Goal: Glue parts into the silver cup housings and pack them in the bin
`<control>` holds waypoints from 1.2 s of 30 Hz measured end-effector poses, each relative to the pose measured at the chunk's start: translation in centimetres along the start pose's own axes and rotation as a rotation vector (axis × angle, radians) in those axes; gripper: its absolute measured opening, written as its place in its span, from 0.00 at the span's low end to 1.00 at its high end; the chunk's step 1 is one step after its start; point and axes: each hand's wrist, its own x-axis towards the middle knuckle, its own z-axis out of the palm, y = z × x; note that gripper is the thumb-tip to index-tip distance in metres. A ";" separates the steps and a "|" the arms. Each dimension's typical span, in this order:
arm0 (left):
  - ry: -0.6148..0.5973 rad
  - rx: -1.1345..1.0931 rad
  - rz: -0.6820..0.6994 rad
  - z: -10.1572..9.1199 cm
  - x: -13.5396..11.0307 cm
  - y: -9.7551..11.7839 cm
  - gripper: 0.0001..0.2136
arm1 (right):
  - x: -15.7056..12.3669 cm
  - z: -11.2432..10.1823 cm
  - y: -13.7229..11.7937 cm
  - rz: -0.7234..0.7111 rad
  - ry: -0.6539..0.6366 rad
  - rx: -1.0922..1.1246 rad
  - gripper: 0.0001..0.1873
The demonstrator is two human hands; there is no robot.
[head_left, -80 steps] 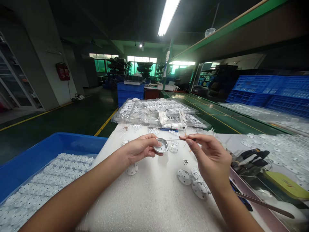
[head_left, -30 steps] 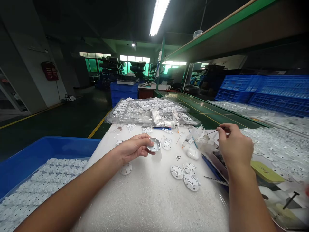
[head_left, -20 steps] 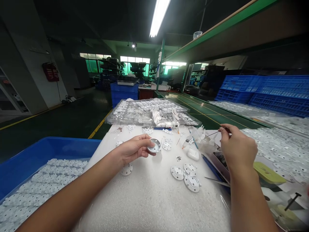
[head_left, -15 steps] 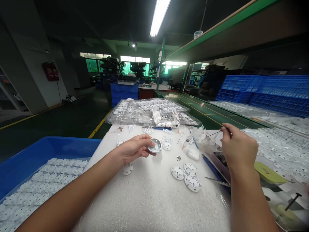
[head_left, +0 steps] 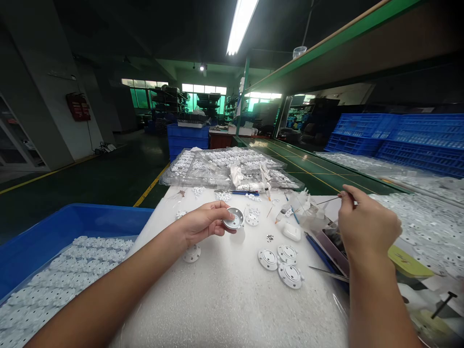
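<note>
Held between the thumb and fingers of my left hand is a small round white-grey disc part, tilted, with small holes in its face. My right hand is pinched closed on a thin dark rod that points left over a clear plastic container; its tip is hard to make out. Below and right of the held disc, three similar white discs lie close together on the white foam surface. A small disc lies just behind the held one, and another sits partly under my left wrist.
A blue bin at the left holds rows of white parts. Clear trays of white parts sit at the far end. Near my right arm are a white rounded case, tweezers and a yellow-green lid. Blue crates stand far right.
My right hand has moved a little to the right with the thin rod, away from the clear container. My left hand still holds the disc in nearly the same place.
</note>
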 end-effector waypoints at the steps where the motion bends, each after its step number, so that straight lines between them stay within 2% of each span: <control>1: 0.000 -0.001 0.000 0.0 0.0 0.0 0.14 | 0.0 0.0 0.0 0.012 -0.008 -0.008 0.18; 4: -0.004 0.000 0.001 -0.1 0.1 -0.1 0.13 | 0.0 0.4 0.3 0.032 -0.077 -0.035 0.17; 7: 0.000 0.017 0.013 0.0 0.0 -0.1 0.13 | 0.1 0.9 0.6 -0.047 -0.104 0.004 0.19; 12: 0.051 0.178 0.143 0.9 -0.4 0.2 0.13 | -0.3 0.2 -0.9 -0.256 0.241 0.194 0.25; 14: 0.040 0.255 0.202 1.2 -0.6 0.1 0.13 | -1.1 -0.6 -2.4 -0.264 0.273 0.336 0.22; 17: 0.130 0.436 0.381 1.5 -0.9 -0.2 0.11 | -3.4 -1.6 -4.9 -0.314 0.264 0.622 0.15; 19: 0.254 0.622 0.566 1.7 -1.0 -0.4 0.09 | -5.2 -2.0 -6.3 -0.494 0.235 0.791 0.15; 21: 0.320 0.764 0.722 1.7 -1.1 -0.7 0.08 | -6.7 -2.4 -7.4 -0.740 0.163 0.892 0.20; 23: 0.284 0.818 0.834 1.6 -1.1 -0.8 0.07 | -7.8 -2.7 -8.2 -0.911 0.084 0.930 0.22; 24: 0.246 0.824 0.881 1.6 -1.1 -0.9 0.08 | -8.2 -2.9 -8.5 -0.945 0.047 0.934 0.22; 28: 0.098 0.857 1.047 1.6 -0.9 -1.3 0.12 | -8.7 -3.4 -9.1 -0.945 -0.041 0.931 0.19; 32: 0.044 0.917 1.196 2.4 -1.2 -1.7 0.14 | -8.6 -3.4 -8.9 -0.926 -0.087 0.927 0.14; 34: 0.047 0.995 1.291 2.8 -1.5 -1.5 0.15 | -8.6 -3.6 -8.7 -0.935 -0.066 0.986 0.12; 36: 0.062 1.121 1.397 2.9 -1.7 -1.0 0.17 | -8.4 -3.8 -8.4 -0.949 0.038 1.028 0.13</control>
